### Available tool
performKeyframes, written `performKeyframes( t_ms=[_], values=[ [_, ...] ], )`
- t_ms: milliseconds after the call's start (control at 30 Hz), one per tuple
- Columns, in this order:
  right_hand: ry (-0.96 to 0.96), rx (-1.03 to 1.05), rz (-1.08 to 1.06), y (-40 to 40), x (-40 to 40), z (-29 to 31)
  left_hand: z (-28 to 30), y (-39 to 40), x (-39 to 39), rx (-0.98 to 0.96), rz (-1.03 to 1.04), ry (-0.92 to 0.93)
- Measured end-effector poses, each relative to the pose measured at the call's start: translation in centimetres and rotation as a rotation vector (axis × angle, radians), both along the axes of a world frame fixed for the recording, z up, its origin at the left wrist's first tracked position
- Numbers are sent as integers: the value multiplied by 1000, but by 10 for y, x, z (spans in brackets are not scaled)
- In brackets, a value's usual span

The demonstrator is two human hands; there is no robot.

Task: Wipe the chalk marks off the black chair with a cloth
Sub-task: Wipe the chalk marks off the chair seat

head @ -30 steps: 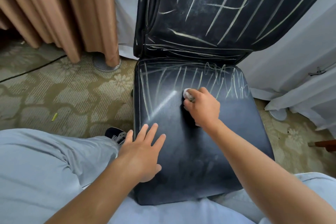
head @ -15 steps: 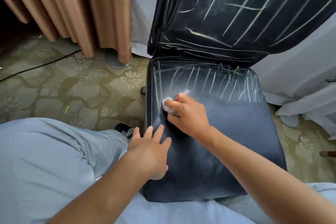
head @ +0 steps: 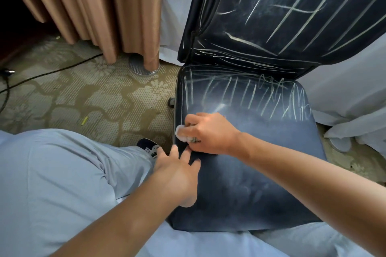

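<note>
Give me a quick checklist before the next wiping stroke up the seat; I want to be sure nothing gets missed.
1. Cloth in grip: ok. The right hand grips the white cloth, pressed to the seat near its left edge.
2. Chair steadied: ok. The left hand rests with straight fingers on the seat's front left part.
3. Front of seat cleared: ok, only a faint haze shows.
4. Back strip of seat cleared: not ok. Chalk marks run across it.
5. Backrest cleared: not ok, long strokes cover it.
6. Clean side of cloth left: cannot tell, the hand hides most of it.
</note>
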State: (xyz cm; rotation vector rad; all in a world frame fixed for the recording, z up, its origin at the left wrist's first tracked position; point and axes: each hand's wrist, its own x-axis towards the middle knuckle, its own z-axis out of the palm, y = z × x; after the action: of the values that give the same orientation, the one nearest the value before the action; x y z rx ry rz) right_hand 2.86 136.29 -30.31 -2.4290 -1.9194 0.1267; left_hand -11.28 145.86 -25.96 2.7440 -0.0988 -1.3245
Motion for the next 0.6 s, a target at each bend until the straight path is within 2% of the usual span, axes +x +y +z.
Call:
performKeyframes(
  t_ms=[33, 100, 233, 300, 433, 500, 600],
  values=[
    [-21, -8, 27, 1, 5, 0, 0, 0, 0, -3, 2, -2],
    [-66, 49, -66, 7, 22, -5, -2, 1, 0, -12, 7, 2],
    [-6, 132, -578, 21, 53, -9, -10, 0, -3, -38, 14, -59],
    [12, 131, -542, 22, 47, -10, -11, -1, -2, -57, 20, -126],
    [11, 94, -120, 9, 23, -6, -14, -7, 9, -83, 56, -197],
    [-17, 71, -157, 15, 36, -5, -16, -11, 15, -91, 63, -198],
    [-26, 42, -421, 41, 66, -7, -23, -15, 25, -94, 73, -238]
  ],
)
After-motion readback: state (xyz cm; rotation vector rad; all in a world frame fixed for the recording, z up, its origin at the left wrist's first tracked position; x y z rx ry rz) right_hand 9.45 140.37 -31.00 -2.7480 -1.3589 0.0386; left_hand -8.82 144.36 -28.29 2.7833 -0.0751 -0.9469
